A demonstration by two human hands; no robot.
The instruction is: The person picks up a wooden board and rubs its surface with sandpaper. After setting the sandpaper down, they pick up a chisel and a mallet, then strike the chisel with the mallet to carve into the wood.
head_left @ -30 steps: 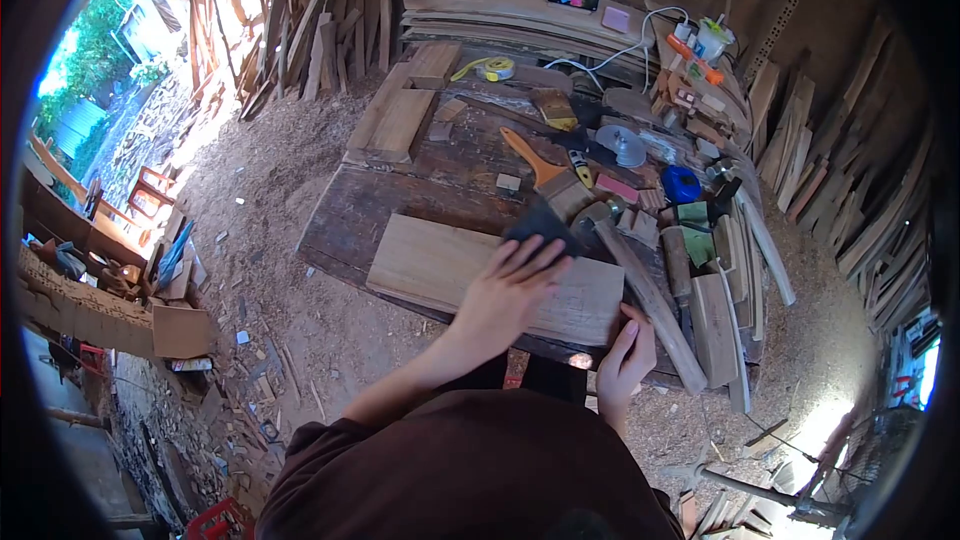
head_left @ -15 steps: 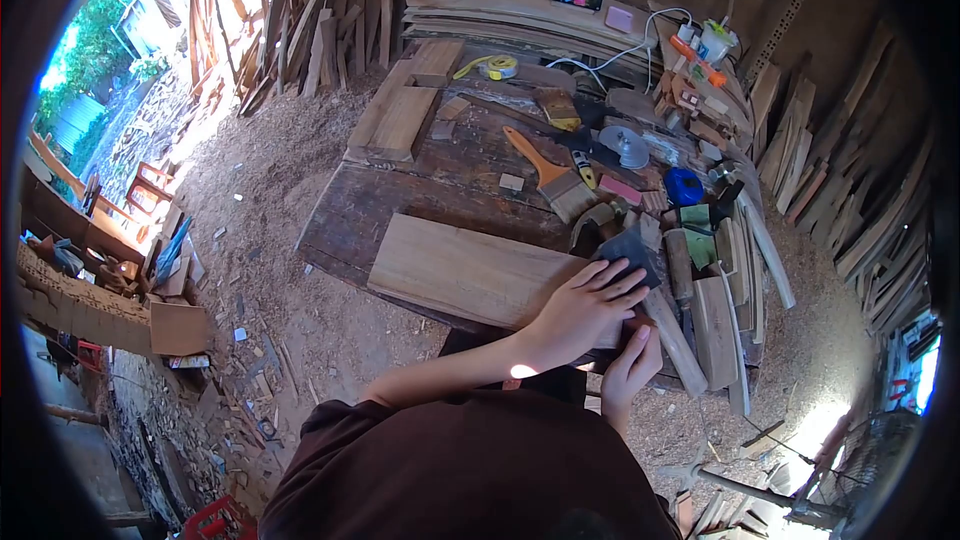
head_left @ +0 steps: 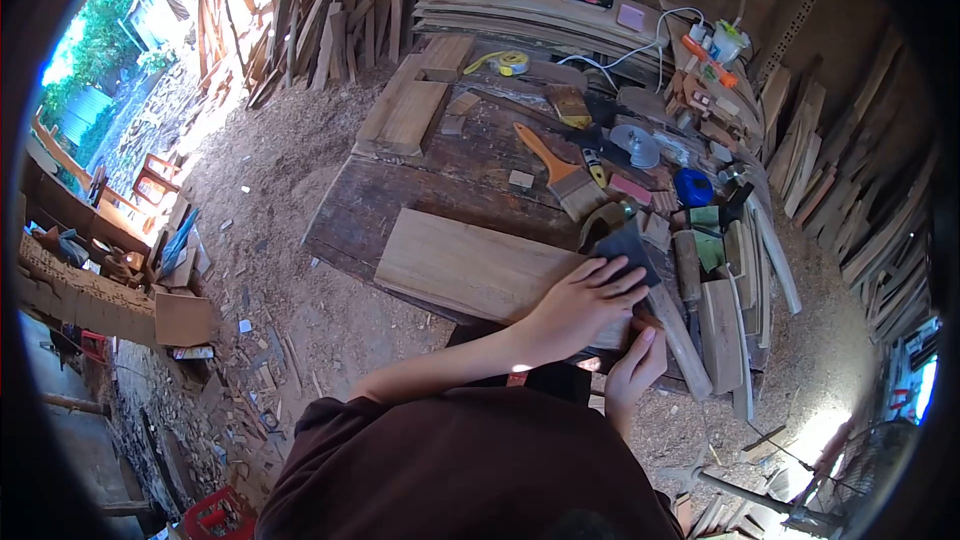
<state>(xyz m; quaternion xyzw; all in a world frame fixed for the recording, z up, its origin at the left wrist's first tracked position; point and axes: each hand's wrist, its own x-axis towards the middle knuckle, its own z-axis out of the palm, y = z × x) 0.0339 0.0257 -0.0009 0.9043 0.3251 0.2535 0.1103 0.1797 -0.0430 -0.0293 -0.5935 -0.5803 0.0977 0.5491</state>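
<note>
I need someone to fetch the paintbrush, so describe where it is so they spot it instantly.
Start at the dark wooden workbench. Just beyond the pale plank under the left hand lies the paintbrush. It alone has an orange handle and wide pale bristles.

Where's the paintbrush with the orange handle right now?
In the head view the paintbrush lies mid-workbench, beyond the plank, just up-left of the left hand.

left hand (head_left: 580, 305) | slid sandpaper (head_left: 625, 248) to plank's (head_left: 470, 270) right end
</note>
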